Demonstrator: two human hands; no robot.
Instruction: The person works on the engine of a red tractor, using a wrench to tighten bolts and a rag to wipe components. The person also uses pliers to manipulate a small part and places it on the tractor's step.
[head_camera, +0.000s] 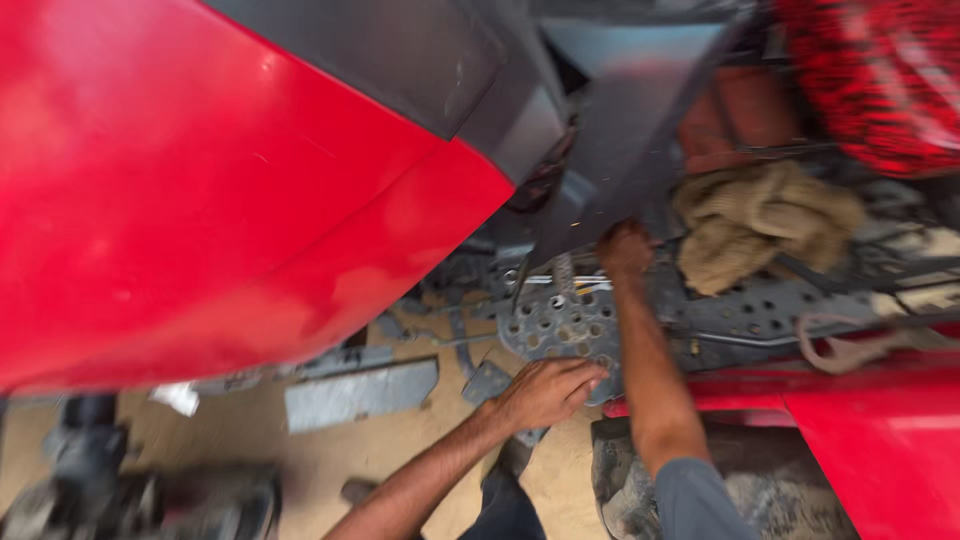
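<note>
Two hands: laid on the plate (560, 325)
Left hand (545, 390): flat, fingers spread, nothing held
Right hand (625, 248): closed; contents cannot be told

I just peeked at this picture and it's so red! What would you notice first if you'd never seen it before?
The big shiny red panel fills the whole upper left. Below its edge, in the middle, the left hand rests on the rim of a grey metal plate full of round holes, while the right hand reaches further in above it. A crumpled tan cloth lies to the right.
</note>
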